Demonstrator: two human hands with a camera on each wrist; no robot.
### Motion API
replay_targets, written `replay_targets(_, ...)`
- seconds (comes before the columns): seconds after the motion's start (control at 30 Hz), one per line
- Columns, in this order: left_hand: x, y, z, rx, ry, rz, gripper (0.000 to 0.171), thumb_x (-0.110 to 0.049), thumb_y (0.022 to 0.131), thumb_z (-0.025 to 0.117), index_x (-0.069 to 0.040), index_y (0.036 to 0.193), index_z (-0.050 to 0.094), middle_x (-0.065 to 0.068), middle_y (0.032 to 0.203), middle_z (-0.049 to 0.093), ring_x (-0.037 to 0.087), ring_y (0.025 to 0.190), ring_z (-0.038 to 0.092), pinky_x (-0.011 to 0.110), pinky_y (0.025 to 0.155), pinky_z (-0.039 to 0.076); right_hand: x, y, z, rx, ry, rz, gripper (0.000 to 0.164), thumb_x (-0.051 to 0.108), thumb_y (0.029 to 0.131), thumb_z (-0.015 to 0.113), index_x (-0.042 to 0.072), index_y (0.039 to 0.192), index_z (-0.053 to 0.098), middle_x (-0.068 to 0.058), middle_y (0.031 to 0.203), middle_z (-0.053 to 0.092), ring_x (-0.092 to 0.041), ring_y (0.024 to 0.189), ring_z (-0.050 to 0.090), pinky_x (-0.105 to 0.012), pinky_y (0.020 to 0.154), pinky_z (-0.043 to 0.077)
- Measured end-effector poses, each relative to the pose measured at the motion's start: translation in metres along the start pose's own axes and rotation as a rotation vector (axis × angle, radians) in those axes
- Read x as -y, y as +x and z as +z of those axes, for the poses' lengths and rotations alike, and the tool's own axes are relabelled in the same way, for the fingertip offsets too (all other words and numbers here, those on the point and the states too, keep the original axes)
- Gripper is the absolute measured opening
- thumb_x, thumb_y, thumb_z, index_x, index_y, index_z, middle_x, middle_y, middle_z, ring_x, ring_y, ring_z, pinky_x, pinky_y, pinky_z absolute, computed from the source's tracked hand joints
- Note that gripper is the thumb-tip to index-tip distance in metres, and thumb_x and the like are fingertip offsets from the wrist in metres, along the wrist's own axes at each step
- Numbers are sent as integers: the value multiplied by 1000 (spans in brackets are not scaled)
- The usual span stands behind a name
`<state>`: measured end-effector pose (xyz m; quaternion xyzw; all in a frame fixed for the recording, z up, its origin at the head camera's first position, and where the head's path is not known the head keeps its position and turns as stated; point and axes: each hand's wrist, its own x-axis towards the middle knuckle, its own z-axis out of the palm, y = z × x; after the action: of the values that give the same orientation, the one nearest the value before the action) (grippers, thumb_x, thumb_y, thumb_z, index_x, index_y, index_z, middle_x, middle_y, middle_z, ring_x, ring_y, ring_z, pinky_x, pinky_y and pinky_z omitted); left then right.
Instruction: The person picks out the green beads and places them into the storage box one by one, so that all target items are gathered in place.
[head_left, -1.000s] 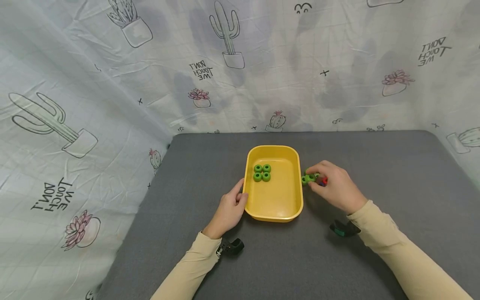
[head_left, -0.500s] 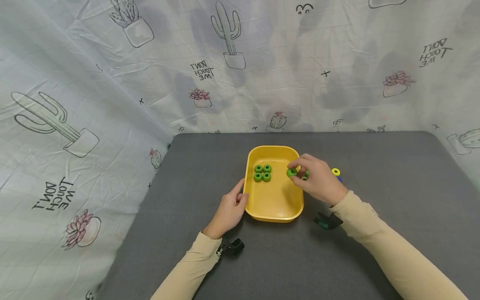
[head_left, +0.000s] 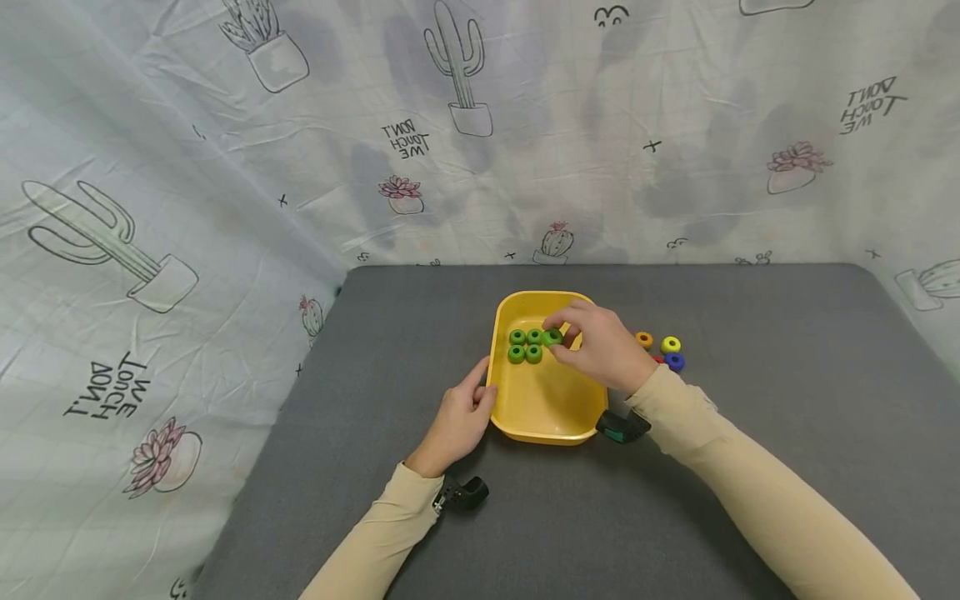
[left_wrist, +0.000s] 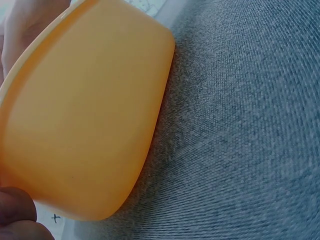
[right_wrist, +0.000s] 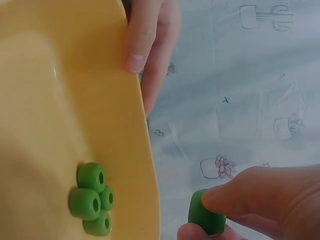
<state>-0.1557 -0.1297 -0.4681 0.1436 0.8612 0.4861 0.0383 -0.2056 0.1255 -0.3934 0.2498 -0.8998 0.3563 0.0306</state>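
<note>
Green bead (head_left: 552, 337) is over the yellow tray (head_left: 551, 408), just right of the four green beads (head_left: 534, 359) set two-by-two on its floor; right hand (head_left: 602, 346) pinches it between thumb and fingers, probably to keep it level and off its neighbours. Left hand (head_left: 457, 421) grips the tray's left wall, most likely to stop it sliding on the bench (head_left: 420, 333). Vs half a second ago: bead has shifted left from the tray's right wall, orange bead (head_left: 644, 345) and red bead (head_left: 658, 359) are uncovered beside yellow bead (head_left: 671, 350) and blue bead (head_left: 677, 367), left hand and tray unchanged.
</note>
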Motion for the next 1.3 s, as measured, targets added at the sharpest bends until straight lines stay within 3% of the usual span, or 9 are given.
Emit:
replay_targets(0.27,4,1,0,-6,16,21,54,-16,111,49,-5,162,35,-6,63,45,3,48,36,21,51,32,1,16,15,71,2,0,29,2,89,79,3,118,74,-11,114,68,-19,85,67,-37,77,58)
replay_targets(0.57,3,2,0,0,18,23,54,-15,111,49,-4,161,36,-6,63,45,2,49,36,21,52,32,1,29,29,157,-77,-39,28,4,87,81,3,115,75,-10,107,69,-15,79,64,-35,79,56)
replay_targets(1.0,4,2,0,-15,37,42,53,-14,110,50,-2,161,37,-7,61,41,1,47,31,20,50,29,-2,44,54,260,-129,-47,17,9,87,84,7,101,75,-5,96,69,-16,80,59,-32,78,54)
replay_targets(1.3,3,2,0,-4,29,28,54,-13,110,50,-2,161,36,-7,62,44,2,47,33,20,51,31,-3,47,65,296,-195,-33,21,10,88,83,4,108,76,-7,103,69,-18,87,62,-35,88,56)
